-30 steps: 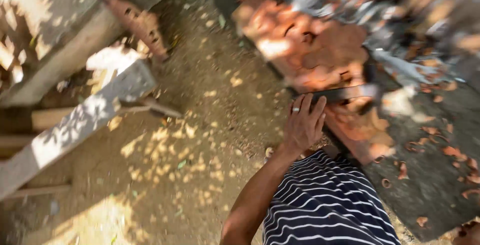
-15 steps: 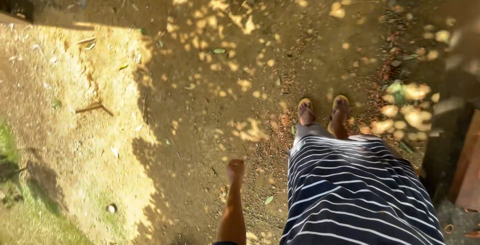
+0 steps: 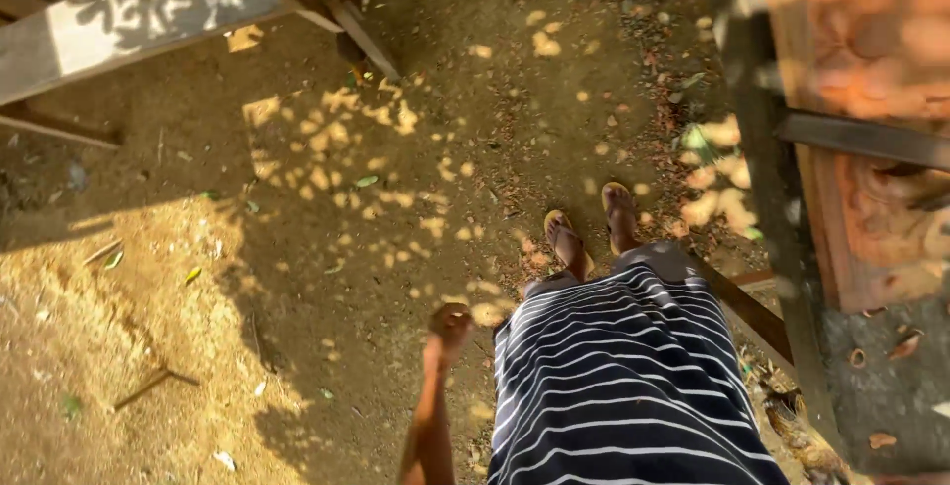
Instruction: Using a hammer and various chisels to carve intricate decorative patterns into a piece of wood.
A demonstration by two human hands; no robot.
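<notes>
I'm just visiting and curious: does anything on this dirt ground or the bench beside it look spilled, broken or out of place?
Yes. Curled reddish-brown flakes lie scattered over the grey slab at the right, like spilled scraps. Pale chips litter the brown dirt ground. The left hand hangs free, holding nothing.

The person stands on a dirt ground, both feet side by side ahead of the striped garment. The left hand hangs beside the garment's left edge, above the ground, touching nothing. A wooden beam runs across the far left, with a slanted brace under its right end. A wooden frame stands just right of the feet, and a bench surface lies behind it, further right. Small twigs lie on the ground at near left
</notes>
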